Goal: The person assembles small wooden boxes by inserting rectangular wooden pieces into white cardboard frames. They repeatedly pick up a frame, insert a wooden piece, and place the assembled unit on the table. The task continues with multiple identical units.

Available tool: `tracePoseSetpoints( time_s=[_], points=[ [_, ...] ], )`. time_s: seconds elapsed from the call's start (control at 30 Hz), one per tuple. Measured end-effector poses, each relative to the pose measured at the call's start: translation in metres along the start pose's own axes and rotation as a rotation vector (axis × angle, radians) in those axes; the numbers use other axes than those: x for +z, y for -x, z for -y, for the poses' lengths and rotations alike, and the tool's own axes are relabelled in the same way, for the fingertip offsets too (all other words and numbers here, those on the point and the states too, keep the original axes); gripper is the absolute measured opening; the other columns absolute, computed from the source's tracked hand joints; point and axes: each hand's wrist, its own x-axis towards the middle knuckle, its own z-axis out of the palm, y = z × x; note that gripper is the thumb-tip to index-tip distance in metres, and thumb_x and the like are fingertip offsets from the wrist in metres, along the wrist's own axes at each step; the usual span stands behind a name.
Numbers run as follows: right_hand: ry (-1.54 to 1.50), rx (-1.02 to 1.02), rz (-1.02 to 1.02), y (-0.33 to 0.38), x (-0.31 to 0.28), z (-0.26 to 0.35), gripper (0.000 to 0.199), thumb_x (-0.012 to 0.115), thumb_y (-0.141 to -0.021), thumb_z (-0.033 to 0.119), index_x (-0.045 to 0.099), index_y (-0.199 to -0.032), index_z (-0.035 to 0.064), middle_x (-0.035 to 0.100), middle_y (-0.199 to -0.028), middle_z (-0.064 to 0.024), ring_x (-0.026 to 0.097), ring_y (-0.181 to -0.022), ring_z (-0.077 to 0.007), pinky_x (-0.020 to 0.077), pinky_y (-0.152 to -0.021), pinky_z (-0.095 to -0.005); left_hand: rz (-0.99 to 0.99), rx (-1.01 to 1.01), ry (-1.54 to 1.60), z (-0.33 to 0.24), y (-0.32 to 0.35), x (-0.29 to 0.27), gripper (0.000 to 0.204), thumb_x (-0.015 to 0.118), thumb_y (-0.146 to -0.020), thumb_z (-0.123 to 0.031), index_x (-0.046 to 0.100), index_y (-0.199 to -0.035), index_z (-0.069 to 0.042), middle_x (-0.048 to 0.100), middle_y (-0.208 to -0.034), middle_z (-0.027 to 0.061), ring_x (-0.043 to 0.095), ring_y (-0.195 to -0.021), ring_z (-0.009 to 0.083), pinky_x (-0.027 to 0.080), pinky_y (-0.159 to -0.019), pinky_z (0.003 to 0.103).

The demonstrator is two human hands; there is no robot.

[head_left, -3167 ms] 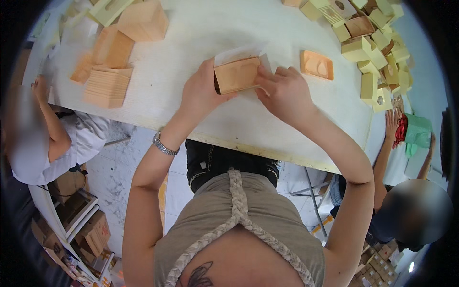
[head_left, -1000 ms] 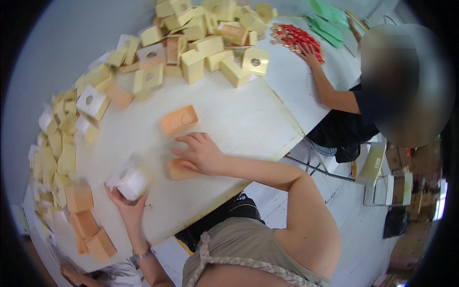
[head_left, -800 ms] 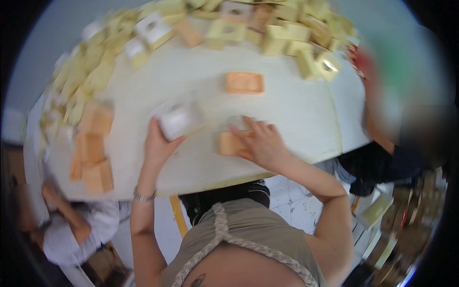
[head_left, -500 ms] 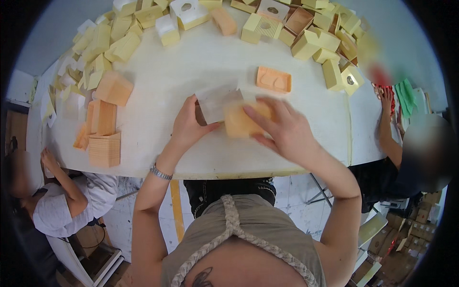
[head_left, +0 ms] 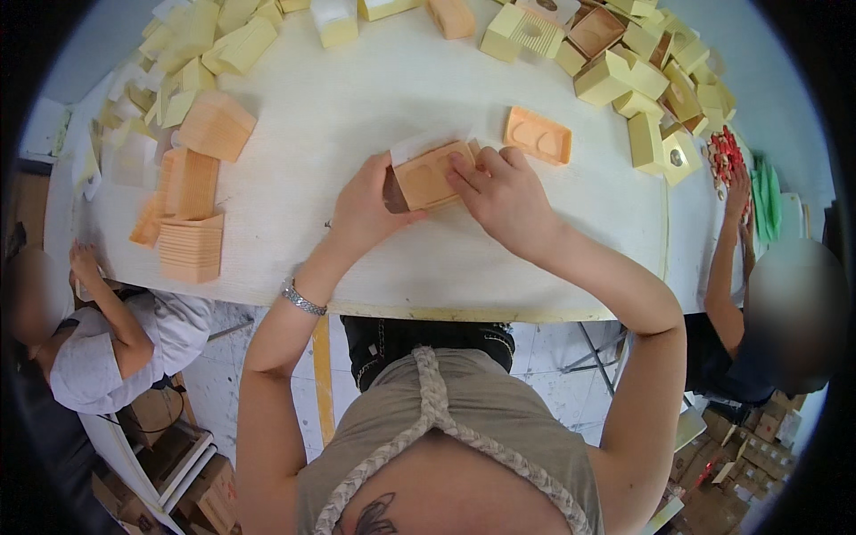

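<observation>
Just in front of me, my left hand (head_left: 367,198) grips a small open paper box (head_left: 434,143) by its left end, thumb along the near side and fingers behind. A pale orange tray insert (head_left: 426,181) with round hollows lies in the box's opening. My right hand (head_left: 510,198) has its bent fingers at the right end of the insert, touching it; the fingertips are partly hidden. Another orange tray insert (head_left: 538,136), with two round hollows, rests on the table beyond my right hand.
Nested stacks of orange inserts (head_left: 191,248) stand on the left of the white table (head_left: 330,276). Yellow boxes (head_left: 615,76) are heaped along the far side and far left. People sit at both sides; the right one's hand (head_left: 738,189) is at red pieces beside a green cloth (head_left: 765,201).
The orange insert, held apart beside the box before, is now in the box's opening. My right hand has moved slightly up with it. The view has shifted a little.
</observation>
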Motion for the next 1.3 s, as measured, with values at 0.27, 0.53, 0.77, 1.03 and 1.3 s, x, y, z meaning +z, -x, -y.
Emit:
tracePoseSetpoints(
  time_s=[0.27,0.53,0.77,1.03,1.3],
  points=[
    [-0.225,0.051,-0.16,0.01,0.011,0.006,0.031,0.065,-0.069,0.01,0.068,-0.099,0.0008,0.067,-0.11,-0.0119,0.057,-0.085,-0.0216,0.044,-0.075,-0.0331,-0.124,0.096,-0.064,0.007,-0.002,0.005,0.082,0.093,-0.057,-0.023,0.048,-0.121,-0.001,0.062,-0.105,0.0134,0.064,-0.093,0.0301,0.053,-0.077,0.037],
    [-0.289,0.499,-0.052,-0.001,0.003,0.035,0.03,0.067,-0.077,0.008,0.066,-0.105,-0.0003,0.069,-0.096,-0.0159,0.062,-0.073,-0.0251,0.0472,-0.066,-0.0361,-0.304,0.219,-0.241,0.0,0.012,0.022,0.081,0.093,-0.052,-0.025,0.047,-0.114,0.0,0.059,-0.096,0.0156,0.064,-0.081,0.0326,0.052,-0.066,0.04],
    [-0.784,0.616,-0.184,0.012,0.028,0.037,0.036,0.068,-0.078,0.006,0.067,-0.114,0.0047,0.069,-0.09,-0.0167,0.063,-0.066,-0.0239,0.05,-0.058,-0.0337,-0.361,0.31,-0.263,0.015,0.015,0.023,0.082,0.094,-0.051,-0.03,0.045,-0.112,-0.001,0.057,-0.093,0.0147,0.062,-0.078,0.0318,0.051,-0.063,0.039],
    [-0.162,0.346,0.187,-0.023,0.002,0.08,0.019,0.065,-0.071,0.025,0.074,-0.079,0.0111,0.066,-0.097,-0.007,0.055,-0.099,-0.0233,0.0429,-0.079,-0.0353,-0.077,-0.107,-0.39,0.007,0.04,-0.001,0.08,0.092,-0.056,-0.037,0.055,-0.114,0.004,0.065,-0.099,0.0198,0.065,-0.087,0.0362,0.053,-0.072,0.043],
    [-0.209,0.578,-0.026,-0.006,0.028,0.045,0.036,0.066,-0.073,0.019,0.066,-0.103,-0.0012,0.062,-0.104,-0.0083,0.049,-0.098,-0.026,0.0391,-0.08,-0.0339,-0.235,0.088,-0.399,0.027,0.015,0.035,0.097,0.089,-0.063,-0.044,0.04,-0.127,0.009,0.058,-0.106,0.0234,0.059,-0.095,0.0415,0.048,-0.079,0.048]
  ],
)
